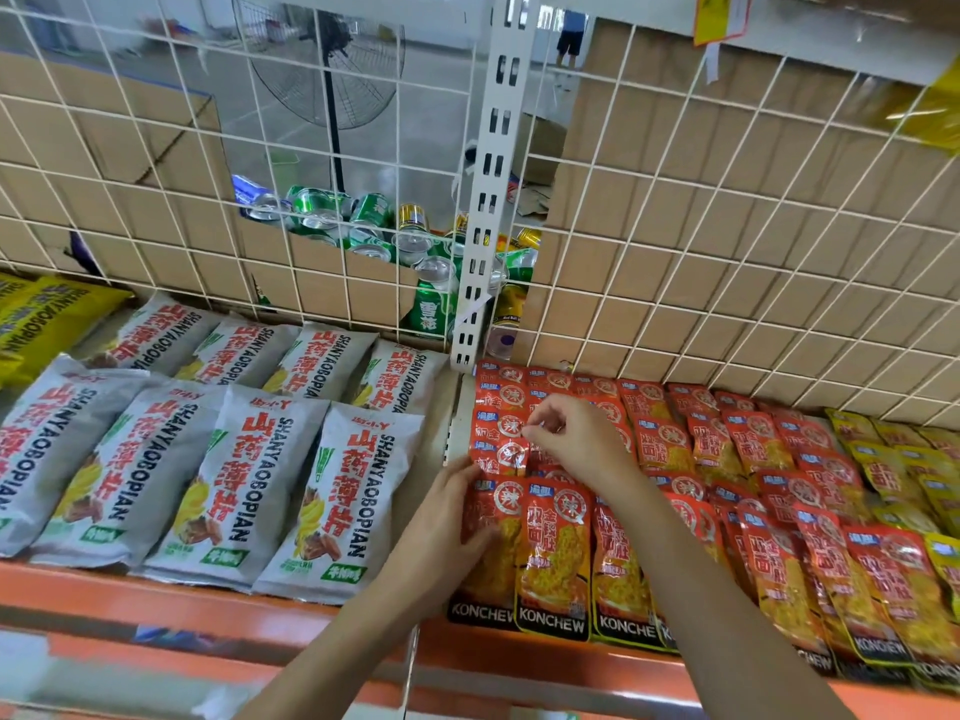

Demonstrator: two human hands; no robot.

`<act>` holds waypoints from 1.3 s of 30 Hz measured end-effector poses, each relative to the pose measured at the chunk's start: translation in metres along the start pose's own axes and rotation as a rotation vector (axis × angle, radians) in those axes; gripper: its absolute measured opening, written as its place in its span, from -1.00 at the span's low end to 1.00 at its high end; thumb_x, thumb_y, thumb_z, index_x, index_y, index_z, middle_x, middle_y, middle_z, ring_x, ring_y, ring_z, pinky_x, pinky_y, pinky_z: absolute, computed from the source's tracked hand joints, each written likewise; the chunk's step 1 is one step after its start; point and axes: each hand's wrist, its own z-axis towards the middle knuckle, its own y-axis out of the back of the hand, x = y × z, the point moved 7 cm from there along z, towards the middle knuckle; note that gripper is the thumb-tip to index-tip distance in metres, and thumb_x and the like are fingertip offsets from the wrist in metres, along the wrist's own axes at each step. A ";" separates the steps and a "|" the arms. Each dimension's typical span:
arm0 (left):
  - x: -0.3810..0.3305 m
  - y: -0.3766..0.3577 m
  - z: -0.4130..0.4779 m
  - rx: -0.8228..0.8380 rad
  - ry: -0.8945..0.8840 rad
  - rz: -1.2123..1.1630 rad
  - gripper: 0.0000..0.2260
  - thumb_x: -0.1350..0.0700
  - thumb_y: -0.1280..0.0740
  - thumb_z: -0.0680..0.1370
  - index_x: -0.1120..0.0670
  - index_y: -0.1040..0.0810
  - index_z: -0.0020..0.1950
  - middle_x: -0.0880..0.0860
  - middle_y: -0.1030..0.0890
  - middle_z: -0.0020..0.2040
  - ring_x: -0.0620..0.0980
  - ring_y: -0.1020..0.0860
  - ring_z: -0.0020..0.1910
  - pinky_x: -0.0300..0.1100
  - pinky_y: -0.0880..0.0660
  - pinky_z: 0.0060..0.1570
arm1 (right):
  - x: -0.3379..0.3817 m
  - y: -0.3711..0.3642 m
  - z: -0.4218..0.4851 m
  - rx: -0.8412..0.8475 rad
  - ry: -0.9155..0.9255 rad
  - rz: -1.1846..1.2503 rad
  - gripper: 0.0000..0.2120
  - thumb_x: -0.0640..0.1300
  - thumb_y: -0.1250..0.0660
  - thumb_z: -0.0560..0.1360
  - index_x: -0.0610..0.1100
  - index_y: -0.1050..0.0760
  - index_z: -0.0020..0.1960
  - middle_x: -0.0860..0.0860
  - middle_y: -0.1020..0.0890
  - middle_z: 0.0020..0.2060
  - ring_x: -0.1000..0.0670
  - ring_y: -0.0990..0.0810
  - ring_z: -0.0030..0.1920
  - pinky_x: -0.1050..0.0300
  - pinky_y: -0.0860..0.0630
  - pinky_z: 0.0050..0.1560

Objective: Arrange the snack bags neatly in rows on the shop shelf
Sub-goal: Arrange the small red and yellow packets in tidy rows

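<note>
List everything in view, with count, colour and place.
shelf: one, orange front edge, foreground
grey SHANYAOBOPIAN bags: eight, grey, two rows, left
yellow SHANYAOBOPIAN bags: at least two, yellow, far left
red KONCHEW bags: many, red, overlapping rows, right
small yellow bags: several, yellow, far right
drink cans: many, green and gold, behind shelf
cardboard boxes: several, brown, behind shelf
standing fan: one, black, background
left hand: one, grips front-left red bag
right hand: one, pinches red bag top behind it
</note>
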 end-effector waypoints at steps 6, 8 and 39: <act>-0.001 -0.012 -0.008 0.152 -0.043 0.101 -0.21 -0.03 -0.28 0.54 0.08 0.23 0.51 -0.14 0.23 0.48 -0.12 0.13 0.50 -0.34 0.13 0.39 | -0.004 0.005 -0.035 -0.029 0.017 -0.182 -0.86 0.04 -0.35 0.46 -0.02 -0.54 -0.11 0.11 -0.57 -0.19 0.15 -0.49 -0.20 0.25 -0.39 -0.21; -0.001 -0.015 -0.009 0.147 -0.030 0.108 -0.22 -0.01 -0.26 0.56 0.09 0.28 0.50 -0.10 0.27 0.48 -0.11 0.21 0.49 -0.31 0.19 0.39 | -0.010 0.001 -0.044 -0.010 0.015 -0.239 -0.84 0.07 -0.34 0.46 -0.01 -0.54 -0.08 0.14 -0.53 -0.15 0.13 -0.45 -0.10 0.23 -0.35 -0.12; -0.007 -0.013 -0.014 -0.083 0.130 -0.438 -0.41 0.30 -0.27 0.54 -0.22 -0.05 0.30 -0.31 -0.29 0.23 -0.55 -0.33 0.13 -0.43 -0.35 0.18 | -0.015 0.002 -0.032 0.064 0.100 -0.104 -0.86 -0.01 -0.31 0.51 -0.05 -0.52 0.00 0.10 -0.52 -0.08 0.14 -0.43 -0.11 0.32 -0.30 -0.20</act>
